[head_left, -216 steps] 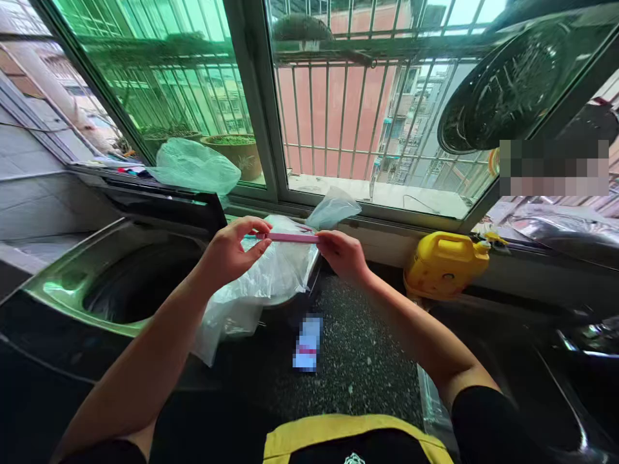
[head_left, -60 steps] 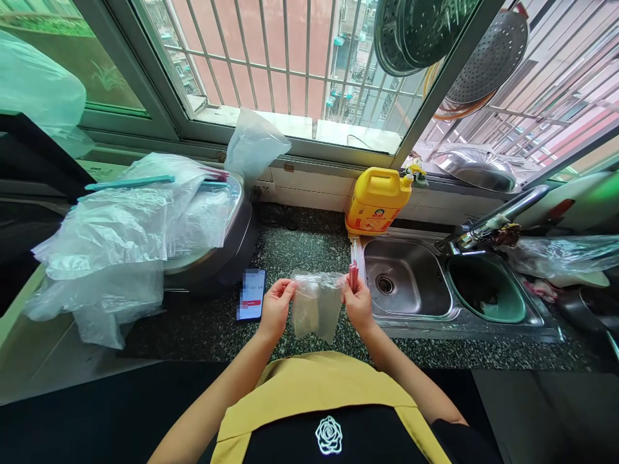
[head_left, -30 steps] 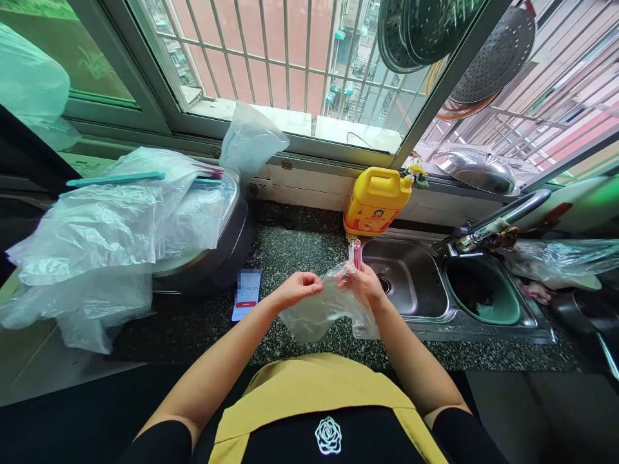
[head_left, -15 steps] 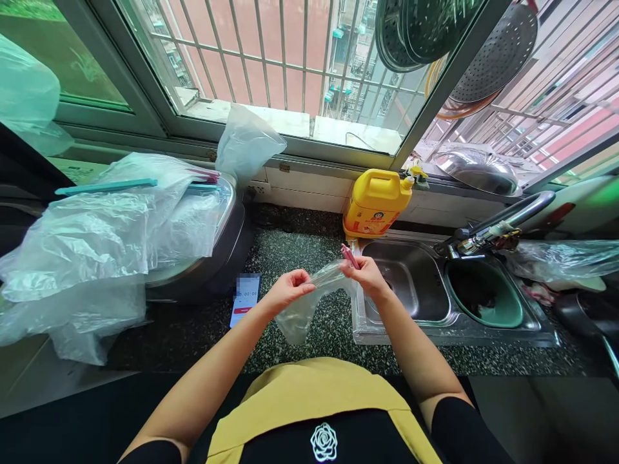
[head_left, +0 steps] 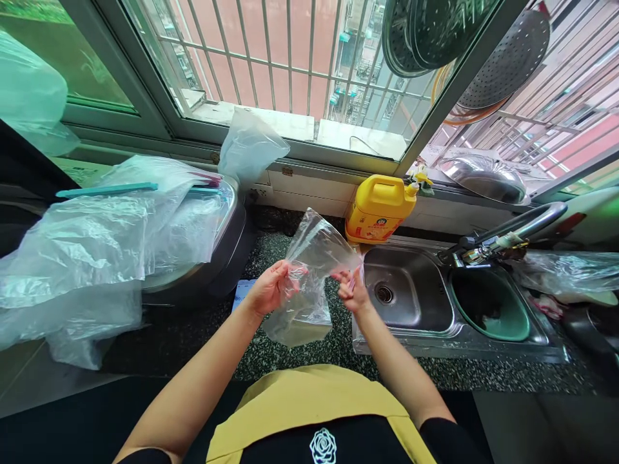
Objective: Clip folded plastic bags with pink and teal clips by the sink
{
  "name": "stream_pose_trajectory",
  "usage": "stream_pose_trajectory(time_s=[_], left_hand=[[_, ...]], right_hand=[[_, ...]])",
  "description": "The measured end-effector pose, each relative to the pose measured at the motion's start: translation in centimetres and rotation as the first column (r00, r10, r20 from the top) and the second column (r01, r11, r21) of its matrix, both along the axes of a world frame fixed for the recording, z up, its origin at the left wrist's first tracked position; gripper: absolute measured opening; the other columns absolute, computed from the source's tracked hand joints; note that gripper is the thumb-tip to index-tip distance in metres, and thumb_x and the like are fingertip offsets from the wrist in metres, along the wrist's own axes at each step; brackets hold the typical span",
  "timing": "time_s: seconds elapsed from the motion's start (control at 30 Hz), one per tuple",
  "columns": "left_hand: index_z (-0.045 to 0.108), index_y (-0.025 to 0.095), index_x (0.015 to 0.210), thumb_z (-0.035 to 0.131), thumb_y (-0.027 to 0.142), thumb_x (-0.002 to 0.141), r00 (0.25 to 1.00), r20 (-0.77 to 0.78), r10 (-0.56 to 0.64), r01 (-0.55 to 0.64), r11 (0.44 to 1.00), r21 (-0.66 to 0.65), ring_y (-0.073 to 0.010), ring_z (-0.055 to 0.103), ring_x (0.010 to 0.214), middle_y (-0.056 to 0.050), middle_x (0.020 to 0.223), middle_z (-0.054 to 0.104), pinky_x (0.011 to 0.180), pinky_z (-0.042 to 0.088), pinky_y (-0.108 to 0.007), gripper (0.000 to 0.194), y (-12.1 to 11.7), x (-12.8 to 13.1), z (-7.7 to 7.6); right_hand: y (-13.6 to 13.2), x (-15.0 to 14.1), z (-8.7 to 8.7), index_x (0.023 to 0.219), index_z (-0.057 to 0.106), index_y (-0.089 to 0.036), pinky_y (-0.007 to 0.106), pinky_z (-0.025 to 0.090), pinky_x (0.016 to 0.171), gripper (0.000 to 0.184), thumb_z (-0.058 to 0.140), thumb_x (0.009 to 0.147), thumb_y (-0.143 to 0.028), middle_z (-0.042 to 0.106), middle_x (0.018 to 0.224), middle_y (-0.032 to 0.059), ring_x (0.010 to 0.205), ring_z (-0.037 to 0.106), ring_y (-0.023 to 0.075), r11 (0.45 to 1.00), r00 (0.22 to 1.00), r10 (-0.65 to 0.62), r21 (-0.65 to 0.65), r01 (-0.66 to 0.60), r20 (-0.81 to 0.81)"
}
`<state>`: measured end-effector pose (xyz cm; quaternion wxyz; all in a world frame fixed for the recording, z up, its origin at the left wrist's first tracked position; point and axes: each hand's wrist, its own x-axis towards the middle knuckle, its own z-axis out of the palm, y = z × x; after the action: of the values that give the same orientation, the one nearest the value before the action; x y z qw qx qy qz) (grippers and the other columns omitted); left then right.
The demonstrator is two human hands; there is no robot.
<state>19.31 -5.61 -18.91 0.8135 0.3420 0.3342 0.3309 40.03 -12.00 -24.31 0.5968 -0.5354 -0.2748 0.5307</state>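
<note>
A clear plastic bag [head_left: 316,248] is stretched out between my two hands above the counter. My left hand [head_left: 273,287] pinches its left side, and some fingers show through the film. At the right side, my right hand [head_left: 354,291] has its fingers bent and closed on the bag's edge. Whether the pink strip is still among those fingers I cannot make out. The lower part of the bag hangs over the speckled counter. A phone [head_left: 240,293] lies on the counter, partly hidden behind my left hand and forearm.
More plastic bags [head_left: 97,238] and a teal strip [head_left: 106,190] lie on a dark appliance [head_left: 227,258] at left. A yellow jug [head_left: 380,209] stands behind the steel sink [head_left: 411,290]. A green basin [head_left: 512,316] sits in the right bowl, under the faucet [head_left: 512,232].
The bag, bunched between my hands before, is now spread wide and raised. My left hand has moved slightly left. The pink strip seen upright in my right hand no longer shows clearly.
</note>
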Motion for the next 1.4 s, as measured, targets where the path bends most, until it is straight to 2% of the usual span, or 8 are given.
stream_pose_trajectory(time_s=[0.13,0.3,0.47,0.67,0.87,1.03,1.17,1.4], left_hand=[[0.046,0.017,0.067,0.07,0.044,0.059,0.996,-0.04,0.075,-0.076,0.997,-0.026,-0.0107,0.055,0.046,-0.006,0.078,0.068,0.034,0.036,-0.019,0.037,0.1,0.2,0.1],[0.048,0.017,0.069,0.072,0.045,0.054,0.948,-0.204,0.242,-0.23,0.97,0.083,-0.0102,0.055,0.043,0.001,0.057,0.061,0.037,0.039,-0.019,0.04,-0.1,-0.6,-0.4],[0.053,0.016,0.103,0.071,0.039,0.057,0.87,-0.251,0.424,-0.375,0.901,0.219,-0.0107,0.054,0.042,0.006,0.049,0.057,0.048,0.045,-0.023,0.055,-0.8,-1.5,-0.7],[0.064,0.016,0.091,0.068,0.033,0.062,0.904,-0.278,0.324,-0.148,0.849,0.508,-0.0123,0.056,0.061,0.0,0.065,0.059,0.062,0.047,-0.025,0.033,-1.6,-2.4,-0.1],[0.066,0.019,0.073,0.054,0.021,0.076,0.712,-0.445,0.543,0.292,0.347,0.891,-0.0204,0.053,0.094,-0.007,0.096,0.059,0.085,0.042,-0.035,0.012,-2.2,-2.8,1.7],[0.062,0.019,0.079,0.045,0.016,0.081,0.735,-0.495,0.463,0.515,0.093,0.852,-0.0192,0.056,0.093,-0.005,0.09,0.065,0.095,0.034,-0.041,0.017,-3.0,-1.2,2.9],[0.057,0.019,0.103,0.056,0.024,0.075,0.735,-0.579,0.353,0.513,0.269,0.815,-0.0166,0.057,0.079,-0.003,0.084,0.065,0.079,0.043,-0.032,0.029,-2.8,-1.6,2.2],[0.057,0.016,0.065,0.059,0.041,0.069,0.765,-0.644,-0.031,0.432,0.765,0.477,-0.0144,0.052,0.065,-0.001,0.065,0.058,0.063,0.041,-0.026,0.025,0.2,-4.7,-2.3]], right_hand=[[-1.8,-4.3,-0.5,0.074,0.061,-0.018,0.018,0.014,0.033,0.068,0.051,0.051,-0.082,0.058,0.053,-0.0011,0.032,0.017,0.0015,0.995,0.979,0.07,-0.057,-0.082,-0.191],[-2.2,-4.5,2.2,0.064,0.059,-0.016,0.019,0.025,0.039,0.04,0.077,0.049,-0.048,0.057,0.051,-0.0019,0.041,0.04,0.0061,0.995,0.997,-0.078,-0.064,0.078,0.004],[-2.7,-3.9,2.9,0.064,0.06,-0.016,0.02,0.025,0.037,0.041,0.07,0.056,-0.054,0.058,0.052,0.0001,0.04,0.042,0.007,0.974,0.974,-0.224,-0.036,0.226,0.043],[-3.7,-3.9,2.7,0.065,0.059,-0.015,0.02,0.021,0.032,0.041,0.066,0.061,-0.055,0.059,0.054,0.0006,0.034,0.033,0.004,0.979,0.975,-0.195,-0.044,0.201,0.105],[-4.7,-2.0,4.3,0.078,0.064,-0.017,0.026,0.046,0.056,0.028,0.062,0.073,-0.044,0.064,0.07,0.0033,0.061,0.057,0.0135,0.922,0.692,-0.376,0.322,0.214,0.616],[-2.7,-3.8,7.1,0.09,0.065,-0.021,0.024,0.046,0.068,0.024,0.061,0.076,-0.04,0.066,0.086,0.0055,0.08,0.061,0.0157,0.852,0.398,-0.084,0.273,-0.446,0.914],[-1.3,-4.6,7.5,0.072,0.063,-0.018,0.02,0.035,0.052,0.02,0.052,0.083,-0.032,0.06,0.062,0.0003,0.055,0.052,0.0097,0.828,0.268,0.036,0.121,-0.547,0.963],[-0.7,-1.3,5.2,0.052,0.044,-0.018,0.02,0.024,0.047,0.032,0.053,0.077,-0.036,0.037,0.05,-0.0054,0.047,0.03,0.0067,0.936,0.499,0.12,0.07,-0.345,0.858]])
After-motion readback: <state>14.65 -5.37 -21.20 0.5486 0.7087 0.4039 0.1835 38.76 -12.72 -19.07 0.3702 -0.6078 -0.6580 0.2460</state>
